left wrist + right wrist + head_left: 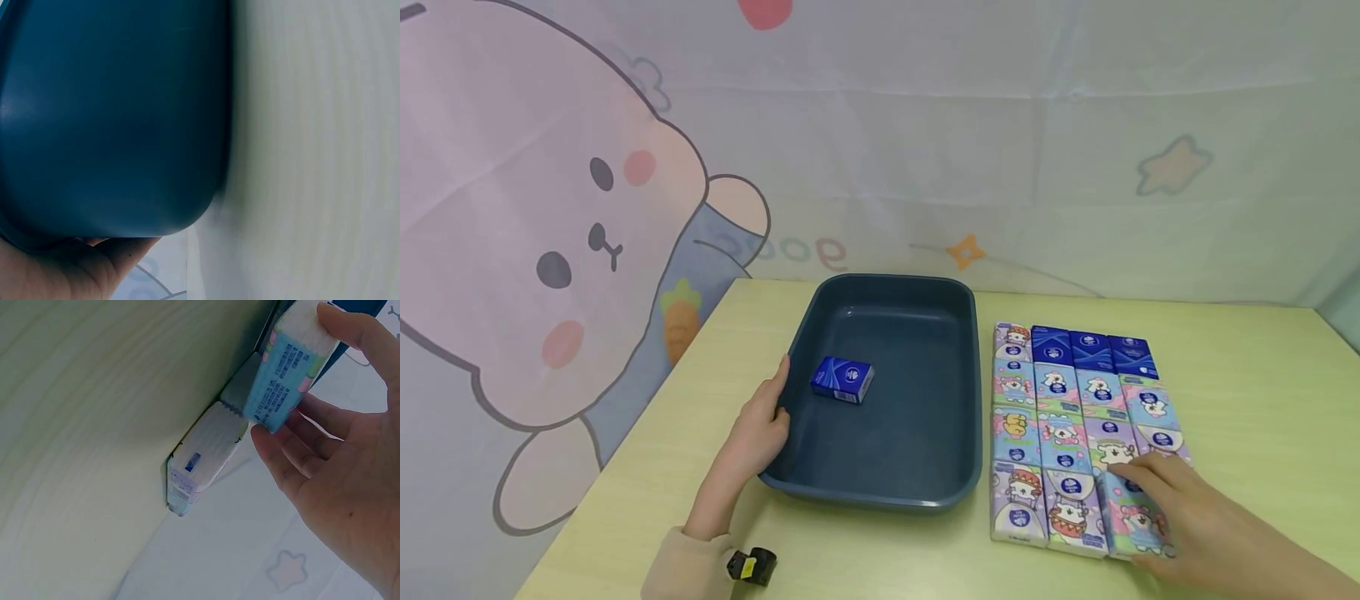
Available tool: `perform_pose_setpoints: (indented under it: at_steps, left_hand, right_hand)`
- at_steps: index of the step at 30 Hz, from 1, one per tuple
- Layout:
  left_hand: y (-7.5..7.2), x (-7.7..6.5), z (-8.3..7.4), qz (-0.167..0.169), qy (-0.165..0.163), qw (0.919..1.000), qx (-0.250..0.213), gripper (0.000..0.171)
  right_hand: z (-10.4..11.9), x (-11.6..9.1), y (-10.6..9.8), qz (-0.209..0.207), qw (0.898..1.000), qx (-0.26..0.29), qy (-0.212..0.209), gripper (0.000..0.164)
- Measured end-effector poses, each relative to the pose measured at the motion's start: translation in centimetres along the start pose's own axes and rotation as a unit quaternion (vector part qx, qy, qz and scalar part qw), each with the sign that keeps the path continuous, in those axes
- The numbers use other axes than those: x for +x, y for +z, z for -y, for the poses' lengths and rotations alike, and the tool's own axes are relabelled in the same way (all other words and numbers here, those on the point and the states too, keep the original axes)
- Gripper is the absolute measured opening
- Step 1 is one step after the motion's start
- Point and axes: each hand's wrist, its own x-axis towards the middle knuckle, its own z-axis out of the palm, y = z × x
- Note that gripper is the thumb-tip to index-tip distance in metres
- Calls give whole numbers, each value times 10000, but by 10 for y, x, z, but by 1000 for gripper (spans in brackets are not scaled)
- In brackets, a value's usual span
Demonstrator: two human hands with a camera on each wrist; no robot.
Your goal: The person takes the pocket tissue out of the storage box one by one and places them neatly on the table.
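Note:
A dark blue plastic basin (902, 425) stands on the table, with one blue tissue pack (843, 380) lying inside toward its left wall. My left hand (756, 429) grips the basin's left rim; the left wrist view shows the hand (69, 269) against the basin's outer wall (119, 125). Between thumb and fingers, my right hand (1206, 517) pinches a light blue and pink tissue pack (1131, 517) at the front right of a block of packs. In the right wrist view this pack (281, 378) is tilted, above another pack (203, 450).
Several cartoon-printed tissue packs (1017, 500) stand in close rows right of the basin, with dark blue packs (1092, 351) at the back. A black strap-like object (754, 567) is at the left sleeve. A printed curtain (925, 167) hangs behind the table (1262, 375).

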Motion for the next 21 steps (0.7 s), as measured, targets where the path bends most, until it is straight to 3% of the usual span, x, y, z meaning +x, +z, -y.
perform_pose_setpoints:
  at_steps: [7,21]
  left_hand:
    - [0,0,0,13,-29,10000,5,67]
    - [0,0,0,10,-52,10000,13,67]
  right_hand:
    - [0,2,5,542,9974,383,298,88]
    - [-1,1,12,427,9981,357,276,86]
